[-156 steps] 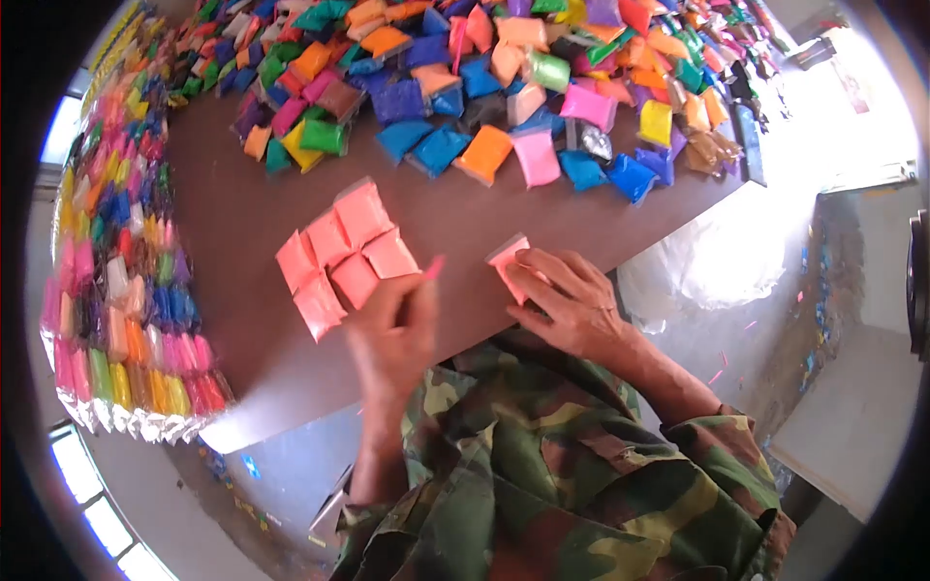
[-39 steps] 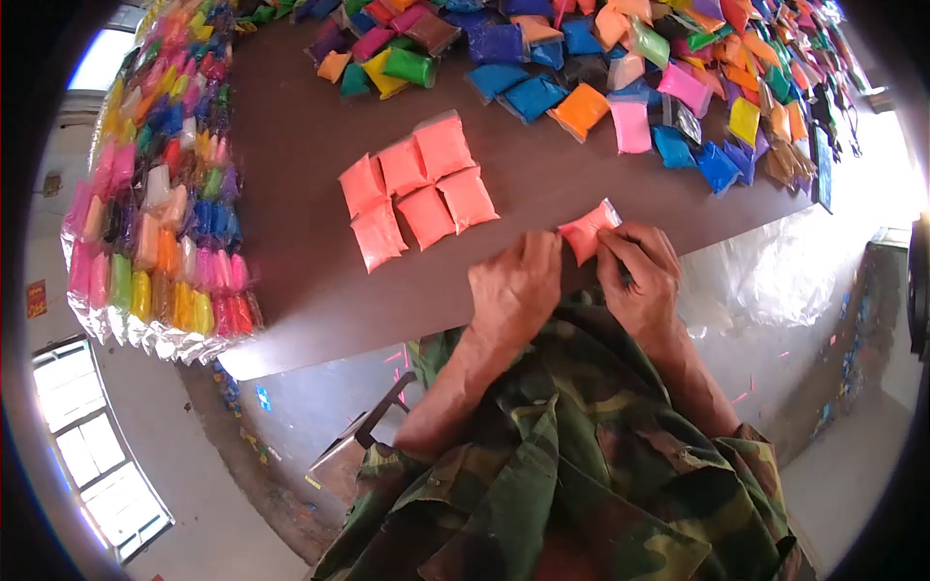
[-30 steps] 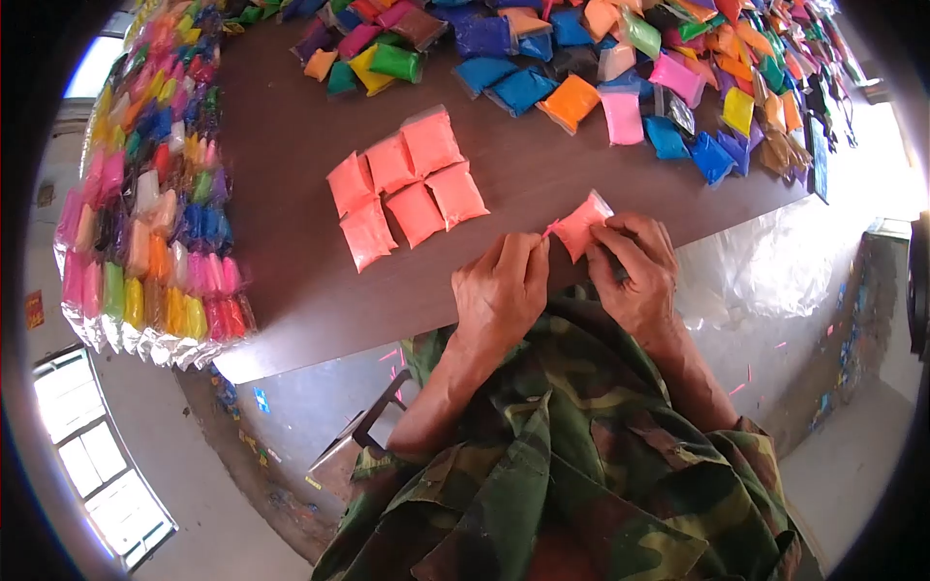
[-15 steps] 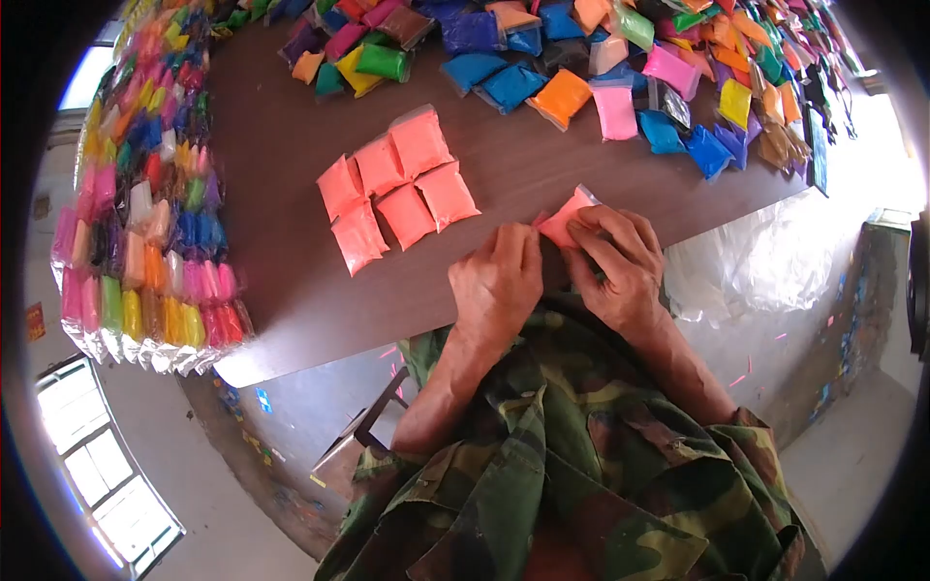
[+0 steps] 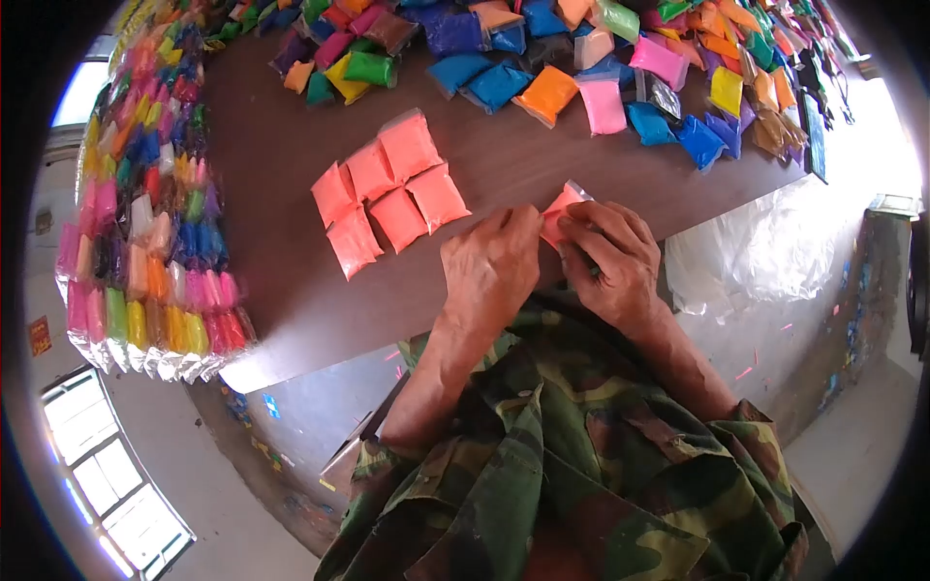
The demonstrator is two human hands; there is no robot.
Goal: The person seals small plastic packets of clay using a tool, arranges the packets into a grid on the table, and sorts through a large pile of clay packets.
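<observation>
Over the table edge, a small clear-plastic packet with a coral-pink filling, like modelling clay (image 5: 556, 215), is between my two hands. My right hand (image 5: 612, 254) pinches its right side with thumb and fingers. My left hand (image 5: 492, 258) is closed at its left edge, fingertips curled against it; the exact grip is hidden behind the knuckles. To the left, several matching coral packets (image 5: 398, 219) lie flat in two close rows on the brown table (image 5: 291, 281).
A heap of packets in many colours (image 5: 504, 85) covers the table's far side. Bundled rows of coloured packets (image 5: 155, 281) are stacked along the left edge. Clear plastic sheeting (image 5: 746, 257) hangs beyond the near right edge. Pink scraps lie on the floor (image 5: 334, 397).
My left hand has moved slightly up, its fingertips now right against the coral packet. My right hand keeps its pinch, and the packet is tilted more upright. The view has shifted a little.
</observation>
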